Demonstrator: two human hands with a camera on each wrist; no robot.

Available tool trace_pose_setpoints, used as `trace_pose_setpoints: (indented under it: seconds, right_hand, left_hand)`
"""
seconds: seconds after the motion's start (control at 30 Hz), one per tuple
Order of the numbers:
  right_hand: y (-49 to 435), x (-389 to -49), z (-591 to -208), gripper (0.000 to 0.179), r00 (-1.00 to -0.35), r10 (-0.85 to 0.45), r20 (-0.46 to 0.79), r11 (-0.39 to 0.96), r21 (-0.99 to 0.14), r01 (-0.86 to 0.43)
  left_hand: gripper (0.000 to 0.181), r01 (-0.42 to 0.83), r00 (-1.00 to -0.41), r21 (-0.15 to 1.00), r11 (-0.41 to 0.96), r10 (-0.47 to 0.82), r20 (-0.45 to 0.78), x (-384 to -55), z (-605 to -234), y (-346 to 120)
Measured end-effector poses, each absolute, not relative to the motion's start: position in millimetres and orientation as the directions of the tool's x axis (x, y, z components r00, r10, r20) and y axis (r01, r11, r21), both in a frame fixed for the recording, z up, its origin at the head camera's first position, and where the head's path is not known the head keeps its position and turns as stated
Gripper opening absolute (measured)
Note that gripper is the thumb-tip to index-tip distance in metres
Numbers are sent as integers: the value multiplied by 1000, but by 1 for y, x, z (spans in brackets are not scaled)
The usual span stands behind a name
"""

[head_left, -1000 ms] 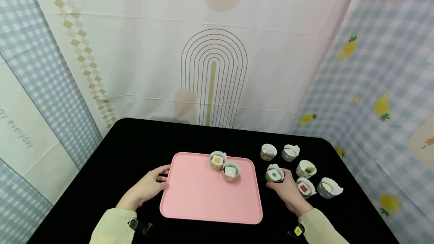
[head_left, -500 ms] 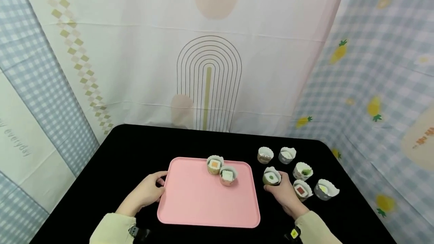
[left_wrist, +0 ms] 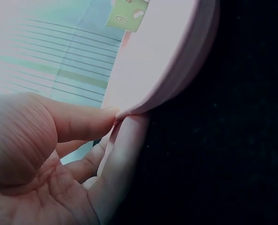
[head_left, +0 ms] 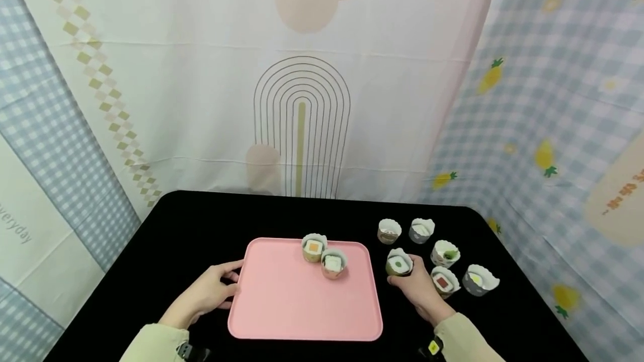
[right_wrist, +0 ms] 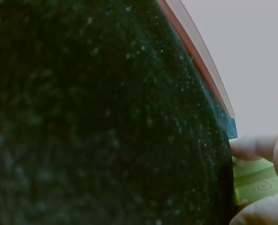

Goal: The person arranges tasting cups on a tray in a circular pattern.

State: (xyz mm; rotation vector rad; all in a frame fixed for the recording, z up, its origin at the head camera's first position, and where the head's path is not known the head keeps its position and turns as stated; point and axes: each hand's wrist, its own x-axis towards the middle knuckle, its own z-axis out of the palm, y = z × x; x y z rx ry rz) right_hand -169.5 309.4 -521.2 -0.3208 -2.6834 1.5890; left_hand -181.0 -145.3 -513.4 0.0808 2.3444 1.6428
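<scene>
The left edge of a pink rectangular tray (head_left: 302, 312) is pinched by my left hand (head_left: 206, 296). In the left wrist view, thumb and index finger meet at the tray's rim (left_wrist: 153, 93). Just right of the tray, my right hand (head_left: 420, 286) grips a green paper baking cup (head_left: 390, 267) around its side. A white square piece with a green dot lies inside that cup. The right wrist view shows a thumb and finger at the cup's green printed wall (right_wrist: 256, 180). Two baking cups, one with an orange-topped white piece (head_left: 314, 247) and one with a white piece (head_left: 332, 263), stand on the tray.
Several more baking cups stand right of the tray: a brown one (head_left: 389, 236), a grey one (head_left: 421, 234), one with a green piece (head_left: 445, 258), a red-topped one (head_left: 445, 289) and a grey one with yellow (head_left: 478, 288). Curtains (head_left: 392, 144) hang behind the black table (head_left: 201, 222).
The head view has shifted, so the whole scene sits slightly left and lower. Both hands keep their hold on tray and baking cup, with no clear movement against the table.
</scene>
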Motion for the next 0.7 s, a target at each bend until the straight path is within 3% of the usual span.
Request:
trace_pose_setpoints:
  seconds: [0.33,0.7]
  right_hand:
    - [310,-168,-520,60,-979,178,-101,452,-875,173]
    - [307,-168,-510,64,-982,150,-116,428,-888,171]
  left_hand:
    - [60,-147,-947,954,261,241,-211,-178,-515,-147]
    - [58,-155,-940,958,241,261,-218,-182,-519,-153]
